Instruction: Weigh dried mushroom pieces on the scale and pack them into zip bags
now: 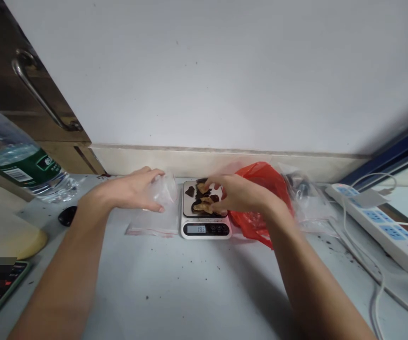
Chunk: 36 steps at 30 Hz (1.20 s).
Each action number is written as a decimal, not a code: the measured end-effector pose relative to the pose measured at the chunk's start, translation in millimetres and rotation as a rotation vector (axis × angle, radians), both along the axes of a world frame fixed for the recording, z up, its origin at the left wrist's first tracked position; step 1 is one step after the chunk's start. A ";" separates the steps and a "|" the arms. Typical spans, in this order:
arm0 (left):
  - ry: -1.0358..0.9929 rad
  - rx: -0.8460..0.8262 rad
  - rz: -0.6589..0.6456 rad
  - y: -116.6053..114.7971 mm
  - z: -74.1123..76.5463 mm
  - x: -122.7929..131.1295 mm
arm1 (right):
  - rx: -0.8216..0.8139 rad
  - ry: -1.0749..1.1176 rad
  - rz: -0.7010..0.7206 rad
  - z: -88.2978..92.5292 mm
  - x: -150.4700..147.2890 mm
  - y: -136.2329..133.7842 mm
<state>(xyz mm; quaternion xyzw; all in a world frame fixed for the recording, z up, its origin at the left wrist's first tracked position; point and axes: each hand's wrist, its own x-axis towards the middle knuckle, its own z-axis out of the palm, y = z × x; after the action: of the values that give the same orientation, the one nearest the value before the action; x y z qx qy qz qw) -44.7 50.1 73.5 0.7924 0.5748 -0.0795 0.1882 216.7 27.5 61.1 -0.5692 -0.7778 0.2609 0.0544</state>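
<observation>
A white kitchen scale point(205, 230) stands on the grey tabletop, its display reading about 193. Dried brown and tan pieces point(205, 207) lie on its pan; their exact kind is unclear. Over the pan's right side, my right hand point(237, 191) has its fingers curved and apart, the fingertips at the pieces. To the left of the scale, my left hand point(133, 191) has its thumb and fingers around the mouth of a clear plastic bag point(164, 191). That bag's zip-type edge with a red line lies flat on the table. Some of my fingers are hidden.
Behind my right wrist lies a red plastic bag point(260, 215), beside clear bags point(306, 208). A power strip point(380, 226) and white cables are at the right. Leftward are a water bottle point(23, 160), a small black object point(67, 216) and a white container point(5, 226). A wall rises behind.
</observation>
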 end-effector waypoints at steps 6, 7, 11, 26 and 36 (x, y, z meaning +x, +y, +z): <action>0.058 -0.102 -0.033 -1.9 -2.1 6.5 | -0.027 -0.100 0.070 -7.9 -11.8 5.5; 0.064 -0.105 -0.033 -3.1 -0.7 8.2 | -0.019 -0.072 0.075 -8.4 -11.0 6.8; 0.083 -0.116 -0.027 -6.6 5.3 13.0 | -0.025 0.089 0.114 -7.5 1.7 10.6; 0.018 -0.107 -0.019 -4.8 4.8 1.3 | 0.125 0.632 -0.100 23.2 62.7 -1.5; 0.025 -0.086 -0.035 -6.4 2.1 4.8 | 0.144 0.616 -0.118 29.3 71.2 -7.6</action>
<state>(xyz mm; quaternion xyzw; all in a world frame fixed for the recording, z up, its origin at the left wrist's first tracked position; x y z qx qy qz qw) -39.9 43.7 75.6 0.7924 0.5592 -0.1174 0.2136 287.9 19.9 90.5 -0.5024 -0.7069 0.3615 0.3424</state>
